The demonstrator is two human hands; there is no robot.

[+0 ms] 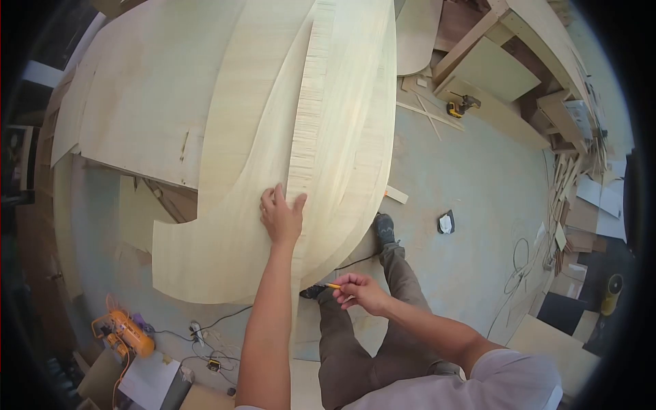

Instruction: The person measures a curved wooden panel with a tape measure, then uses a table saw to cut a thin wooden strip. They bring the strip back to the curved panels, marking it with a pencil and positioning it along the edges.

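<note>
A large pale plywood sheet (236,137) with curved edges lies before me on a work surface. Along it runs a long, narrow wooden strip (306,116) with many rough crosswise lines on its face. My left hand (282,217) rests at the strip's near part, thumb on the strip and fingers spread to its left. Below the sheet's near edge, my right hand (361,292) pinches a short yellow pencil (333,285), its tip pointing left. The pencil is apart from the wood.
An orange air compressor (130,333) stands on the floor at lower left, with cables nearby. At upper right lies a yellow-black cordless drill (463,105) near thin wood sticks (429,116). Wood offcuts (564,198) pile along the right side. My shoe (385,229) stands beside the sheet.
</note>
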